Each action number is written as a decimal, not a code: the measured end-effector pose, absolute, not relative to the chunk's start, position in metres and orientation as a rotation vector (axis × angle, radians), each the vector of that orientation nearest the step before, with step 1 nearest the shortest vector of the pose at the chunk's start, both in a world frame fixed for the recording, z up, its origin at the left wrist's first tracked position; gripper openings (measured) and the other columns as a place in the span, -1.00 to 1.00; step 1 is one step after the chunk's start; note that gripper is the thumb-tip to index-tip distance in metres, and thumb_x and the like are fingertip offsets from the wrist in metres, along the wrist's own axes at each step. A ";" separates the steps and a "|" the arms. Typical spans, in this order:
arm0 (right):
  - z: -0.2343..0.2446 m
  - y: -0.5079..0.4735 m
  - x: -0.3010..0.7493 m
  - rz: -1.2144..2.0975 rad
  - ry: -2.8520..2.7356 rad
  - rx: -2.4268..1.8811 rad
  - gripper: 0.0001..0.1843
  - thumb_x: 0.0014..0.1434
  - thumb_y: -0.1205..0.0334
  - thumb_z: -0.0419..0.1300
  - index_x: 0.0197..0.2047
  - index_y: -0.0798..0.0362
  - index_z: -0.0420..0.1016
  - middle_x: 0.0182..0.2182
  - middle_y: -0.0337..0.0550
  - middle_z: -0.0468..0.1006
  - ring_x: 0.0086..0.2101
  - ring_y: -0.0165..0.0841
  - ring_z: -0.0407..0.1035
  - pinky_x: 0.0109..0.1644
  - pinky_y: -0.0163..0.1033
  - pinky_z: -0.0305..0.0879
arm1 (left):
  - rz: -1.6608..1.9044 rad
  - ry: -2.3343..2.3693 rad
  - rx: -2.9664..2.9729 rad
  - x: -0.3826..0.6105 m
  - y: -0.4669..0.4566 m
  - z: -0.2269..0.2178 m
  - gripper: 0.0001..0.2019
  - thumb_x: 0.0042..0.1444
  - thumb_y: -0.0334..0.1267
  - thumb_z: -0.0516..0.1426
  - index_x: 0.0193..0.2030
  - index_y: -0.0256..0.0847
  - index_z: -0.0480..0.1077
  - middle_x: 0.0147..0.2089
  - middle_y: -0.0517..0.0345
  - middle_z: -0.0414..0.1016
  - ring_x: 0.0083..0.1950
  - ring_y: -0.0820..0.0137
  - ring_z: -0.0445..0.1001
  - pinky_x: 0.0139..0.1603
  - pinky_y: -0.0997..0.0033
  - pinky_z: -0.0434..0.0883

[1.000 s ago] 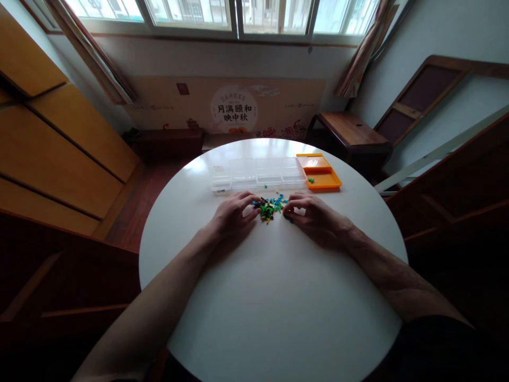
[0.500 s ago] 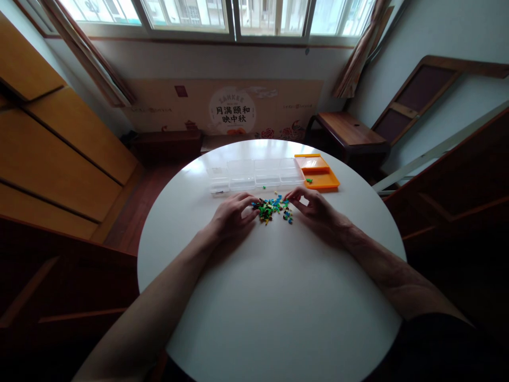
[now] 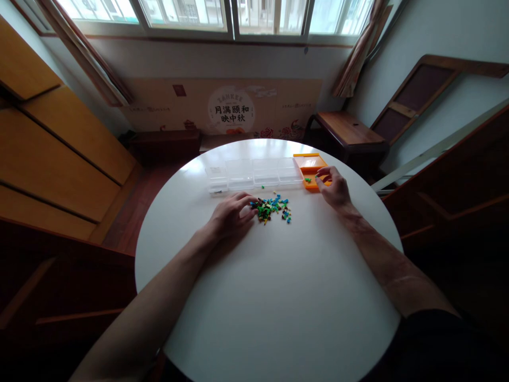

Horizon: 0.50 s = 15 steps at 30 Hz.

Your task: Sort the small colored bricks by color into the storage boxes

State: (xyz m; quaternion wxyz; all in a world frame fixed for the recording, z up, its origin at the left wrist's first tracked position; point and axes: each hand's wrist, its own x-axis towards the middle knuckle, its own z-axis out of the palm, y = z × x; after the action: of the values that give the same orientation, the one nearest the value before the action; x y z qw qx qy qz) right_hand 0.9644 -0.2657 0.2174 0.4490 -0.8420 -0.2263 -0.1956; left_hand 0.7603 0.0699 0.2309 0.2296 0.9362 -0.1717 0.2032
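Observation:
A loose pile of small plastic toy bricks (image 3: 267,208) in green, blue, brown and yellow lies mid-table. At its left edge rests my left hand (image 3: 233,212), fingers curved and thumb apart, touching the nearest bricks without a visible grip. My right hand (image 3: 333,188) is over the right part of an orange box (image 3: 310,185), thumb and fingertips pinched together. A speck of green shows at those fingertips, apparently a small brick; its shape is too small to make out. Inside the box lies a green piece (image 3: 308,180).
Clear plastic compartment boxes (image 3: 254,178) stand in a row behind the pile, joining the orange box's left side. A stray green brick (image 3: 263,187) lies between them and the pile. The round white table (image 3: 278,297) has a wooden chair (image 3: 352,130) beyond its far right edge.
My right hand has moved from the pile's right edge to the right and away from me, over the orange box. My left hand has stayed by the pile.

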 end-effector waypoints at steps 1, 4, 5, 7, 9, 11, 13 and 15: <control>0.216 -0.267 0.966 -0.491 -0.556 -2.095 -0.84 0.28 0.17 0.29 -0.07 -0.03 0.51 -0.10 -0.08 0.70 -0.23 -0.18 0.54 -0.05 0.00 0.54 | 0.558 -0.470 2.575 0.760 0.070 0.231 -0.74 0.44 -0.11 0.22 0.17 -0.06 0.57 0.12 0.04 0.66 0.08 0.20 0.64 0.13 0.18 0.56; 0.213 -0.266 0.966 -0.516 -0.569 -2.136 -0.84 0.29 0.17 0.27 -0.07 -0.03 0.52 -0.05 -0.03 0.70 -0.17 -0.13 0.55 0.02 0.06 0.54 | 0.560 -0.470 2.570 0.759 0.070 0.232 -0.75 0.45 -0.12 0.20 0.18 -0.05 0.57 0.12 0.04 0.66 0.08 0.21 0.64 0.13 0.18 0.56; 0.213 -0.265 0.964 -0.523 -0.582 -2.140 -0.84 0.30 0.16 0.27 -0.07 -0.02 0.53 -0.05 -0.02 0.69 -0.16 -0.12 0.54 0.03 0.07 0.54 | 0.564 -0.474 2.566 0.759 0.070 0.232 -0.75 0.46 -0.12 0.20 0.18 -0.05 0.57 0.12 0.04 0.66 0.07 0.21 0.64 0.13 0.18 0.56; 0.214 -0.259 0.959 -0.528 -0.646 -2.137 -0.85 0.32 0.13 0.27 -0.07 -0.02 0.54 -0.06 -0.02 0.67 -0.15 -0.12 0.53 0.04 0.07 0.53 | 0.575 -0.490 2.555 0.759 0.070 0.233 -0.76 0.46 -0.15 0.20 0.18 -0.04 0.58 0.11 0.05 0.66 0.07 0.22 0.64 0.13 0.19 0.56; 0.218 -0.254 0.950 -0.509 -0.772 -2.127 -0.86 0.35 0.12 0.26 -0.09 -0.03 0.56 -0.11 -0.04 0.65 -0.15 -0.12 0.52 0.07 0.06 0.51 | 0.586 -0.510 2.545 0.759 0.069 0.234 -0.78 0.45 -0.16 0.21 0.15 -0.04 0.59 0.09 0.05 0.66 0.05 0.24 0.64 0.11 0.21 0.55; 0.224 -0.249 0.939 -0.450 -0.952 -2.109 -0.88 0.37 0.13 0.26 -0.11 -0.04 0.57 -0.15 -0.06 0.63 -0.12 -0.12 0.51 0.08 0.03 0.49 | 0.600 -0.530 2.545 0.758 0.069 0.236 -0.80 0.45 -0.16 0.21 0.11 -0.04 0.60 0.06 0.06 0.66 0.01 0.27 0.64 0.07 0.25 0.54; 0.231 -0.247 0.927 -0.344 -1.153 -2.075 -0.88 0.40 0.13 0.26 -0.12 -0.04 0.59 -0.17 -0.07 0.62 -0.13 -0.15 0.50 0.04 -0.03 0.47 | 0.617 -0.536 2.565 0.757 0.068 0.238 -0.82 0.42 -0.12 0.23 0.03 -0.06 0.61 -0.03 0.07 0.65 -0.08 0.29 0.62 -0.01 0.29 0.51; 0.239 -0.247 0.916 -0.204 -1.332 -2.039 -0.87 0.40 0.11 0.28 -0.16 -0.05 0.59 -0.26 -0.14 0.61 -0.25 -0.23 0.48 -0.06 -0.11 0.43 | 0.607 -0.506 2.604 0.754 0.067 0.240 -0.81 0.38 -0.05 0.26 -0.06 -0.09 0.60 -0.20 0.13 0.60 -0.22 0.34 0.56 -0.16 0.33 0.45</control>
State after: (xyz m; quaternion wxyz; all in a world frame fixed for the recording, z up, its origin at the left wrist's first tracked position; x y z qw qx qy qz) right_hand 0.9163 -0.2466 0.2387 0.3419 -0.7840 -0.5121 -0.0785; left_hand 0.7540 0.0672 0.2404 0.2087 0.9358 -0.1820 0.2183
